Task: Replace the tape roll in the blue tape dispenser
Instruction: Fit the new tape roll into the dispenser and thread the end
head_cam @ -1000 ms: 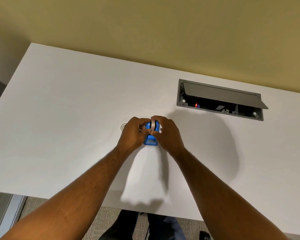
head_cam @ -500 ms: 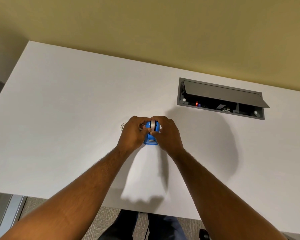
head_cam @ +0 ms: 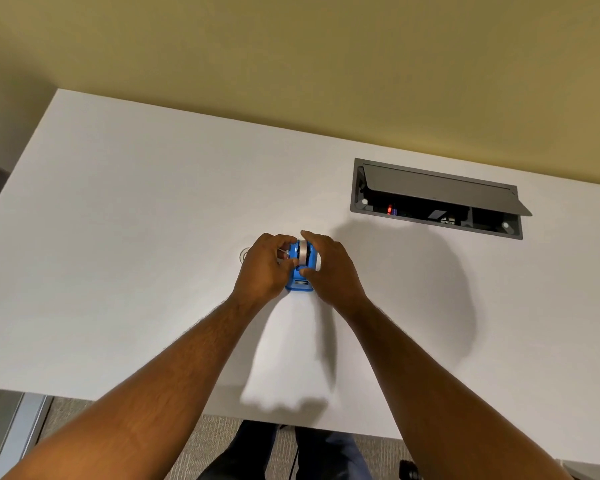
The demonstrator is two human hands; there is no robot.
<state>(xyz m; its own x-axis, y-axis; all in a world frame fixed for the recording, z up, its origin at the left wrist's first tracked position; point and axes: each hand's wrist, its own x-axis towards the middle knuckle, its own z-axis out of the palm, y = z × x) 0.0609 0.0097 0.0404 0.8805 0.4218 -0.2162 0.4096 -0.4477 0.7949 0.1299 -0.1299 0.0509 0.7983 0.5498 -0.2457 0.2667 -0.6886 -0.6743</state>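
1. My left hand (head_cam: 262, 268) and right hand (head_cam: 329, 268) clasp the blue tape dispenser (head_cam: 300, 271) from both sides.
2. It sits on the white table (head_cam: 118, 237), down-left of the cable hatch (head_cam: 437, 199).
3. The tape roll (head_cam: 302, 252) sits in its top.

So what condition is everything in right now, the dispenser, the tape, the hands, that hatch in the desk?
Blue tape dispenser: upright on the desk, held on both sides.
Tape roll: sitting in the dispenser.
Left hand: closed on the dispenser.
Right hand: closed on the dispenser.
Desk hatch: lid propped open.
Clear ring: flat on the desk, mostly hidden.
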